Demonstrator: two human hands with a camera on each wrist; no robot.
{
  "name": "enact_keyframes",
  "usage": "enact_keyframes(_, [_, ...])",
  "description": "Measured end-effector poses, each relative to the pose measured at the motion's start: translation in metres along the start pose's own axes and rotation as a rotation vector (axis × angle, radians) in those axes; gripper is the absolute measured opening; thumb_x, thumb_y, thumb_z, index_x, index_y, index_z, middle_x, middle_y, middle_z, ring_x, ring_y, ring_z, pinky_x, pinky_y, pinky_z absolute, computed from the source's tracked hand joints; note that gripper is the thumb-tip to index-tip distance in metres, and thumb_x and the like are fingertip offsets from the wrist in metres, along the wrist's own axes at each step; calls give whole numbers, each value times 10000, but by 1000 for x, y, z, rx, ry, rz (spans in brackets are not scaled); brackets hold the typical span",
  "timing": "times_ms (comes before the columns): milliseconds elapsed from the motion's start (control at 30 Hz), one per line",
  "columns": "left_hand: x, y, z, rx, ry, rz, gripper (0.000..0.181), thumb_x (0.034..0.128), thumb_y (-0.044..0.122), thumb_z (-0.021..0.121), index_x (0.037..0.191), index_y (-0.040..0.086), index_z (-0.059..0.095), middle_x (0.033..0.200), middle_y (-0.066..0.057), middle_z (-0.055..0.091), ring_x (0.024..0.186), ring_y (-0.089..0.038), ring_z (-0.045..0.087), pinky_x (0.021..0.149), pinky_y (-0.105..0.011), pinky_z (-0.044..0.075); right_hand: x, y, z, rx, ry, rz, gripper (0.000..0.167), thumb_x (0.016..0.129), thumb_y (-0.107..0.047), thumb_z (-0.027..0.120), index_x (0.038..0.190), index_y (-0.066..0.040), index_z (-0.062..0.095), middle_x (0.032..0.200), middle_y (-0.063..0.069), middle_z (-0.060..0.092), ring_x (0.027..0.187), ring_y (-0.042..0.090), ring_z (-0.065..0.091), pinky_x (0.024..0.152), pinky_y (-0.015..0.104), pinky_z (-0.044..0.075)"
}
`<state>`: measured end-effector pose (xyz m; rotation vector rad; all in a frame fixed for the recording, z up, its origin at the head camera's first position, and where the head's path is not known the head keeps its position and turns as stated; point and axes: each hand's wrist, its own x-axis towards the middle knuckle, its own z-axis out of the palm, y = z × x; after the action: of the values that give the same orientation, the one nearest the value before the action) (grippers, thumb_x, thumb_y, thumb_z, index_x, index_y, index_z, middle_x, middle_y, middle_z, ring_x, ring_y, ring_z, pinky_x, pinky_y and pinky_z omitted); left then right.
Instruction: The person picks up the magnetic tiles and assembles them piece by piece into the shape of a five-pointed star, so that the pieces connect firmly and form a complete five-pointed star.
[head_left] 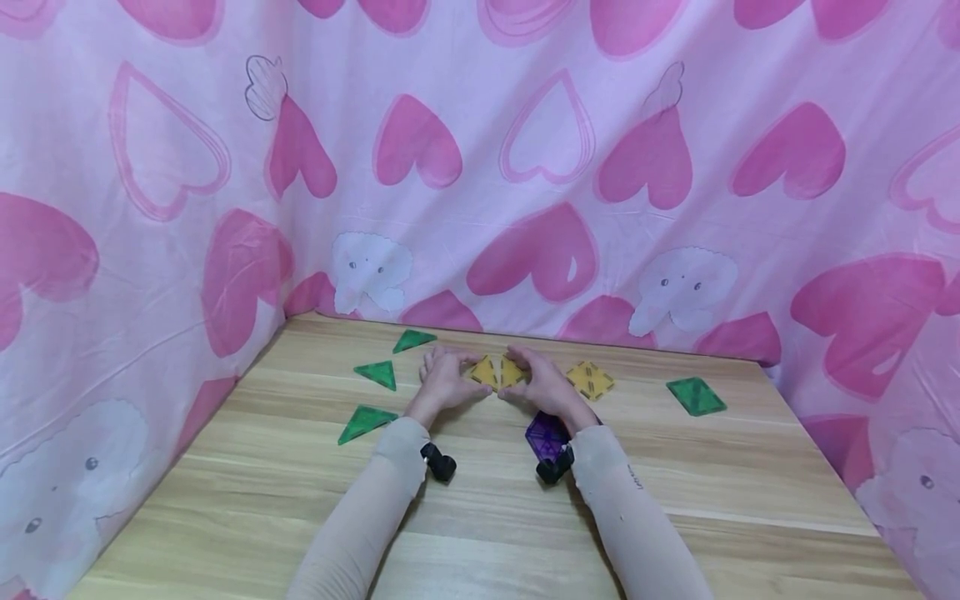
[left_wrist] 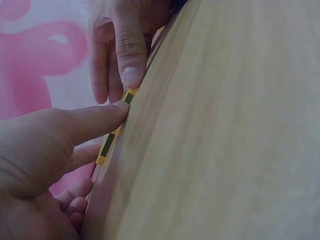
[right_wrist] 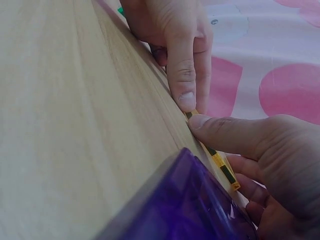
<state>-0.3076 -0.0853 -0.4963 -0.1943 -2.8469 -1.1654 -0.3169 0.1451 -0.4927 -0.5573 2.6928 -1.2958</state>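
My left hand (head_left: 444,379) pinches a yellow triangular magnetic tile (head_left: 483,372) between thumb and fingers. Opposite it, my right hand (head_left: 547,385) holds a second yellow triangular magnetic tile (head_left: 512,372) the same way. Seen from the head, the two tiles lie side by side with a narrow gap between them. In the left wrist view, the edge of a yellow tile (left_wrist: 107,145) with dark magnet strips shows low on the wood, and the two thumbs nearly meet. A yellow tile edge (right_wrist: 226,171) also appears beneath the right thumb in the right wrist view.
Green triangular tiles (head_left: 377,374) lie apart at the left. Right of my right hand is a yellow square (head_left: 591,380), and farther right a green diamond shape (head_left: 696,396). A purple hexagonal piece (head_left: 543,436) sits beside my right wrist. A pink heart-patterned curtain (head_left: 420,275) borders the wooden table (head_left: 487,533).
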Motion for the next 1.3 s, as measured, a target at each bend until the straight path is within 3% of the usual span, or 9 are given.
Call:
enact_keyframes(633, [-5, 5, -5, 62, -44, 25, 634, 876, 416, 958, 1457, 263, 754, 1428, -187, 534, 1289, -376, 377, 1081, -557, 320, 0, 0, 0, -16, -22, -57, 917, 925, -185, 938, 1687, -51, 446, 1675, 121, 554, 1558, 339, 510, 1333, 539, 318])
enact_keyframes(967, [-6, 7, -4, 66, -48, 21, 637, 889, 389, 945, 1476, 243, 742, 1453, -205, 523, 1297, -383, 372, 1082, -551, 314, -1, -1, 0, -31, -29, -35, 922, 932, -196, 933, 1701, -87, 436, 1691, 90, 539, 1577, 308, 489, 1339, 513, 312])
enact_keyframes(1200, [-6, 9, -11, 17, -107, 57, 734, 874, 356, 957, 1530, 167, 688, 1500, -218, 523, 1387, -401, 383, 1199, -616, 328, -1, -3, 0, -71, -3, -34, 933, 913, -201, 951, 1691, -80, 452, 1676, 104, 555, 1558, 316, 512, 1324, 518, 344])
enact_keyframes(1300, [-5, 7, -18, -25, -129, 57, 783, 877, 322, 960, 1568, 135, 643, 1567, -208, 542, 1474, -412, 410, 1261, -645, 345, -2, -7, 2, -125, 23, -41, 961, 895, -248, 968, 1687, -71, 453, 1646, 118, 586, 1540, 354, 522, 1326, 579, 315])
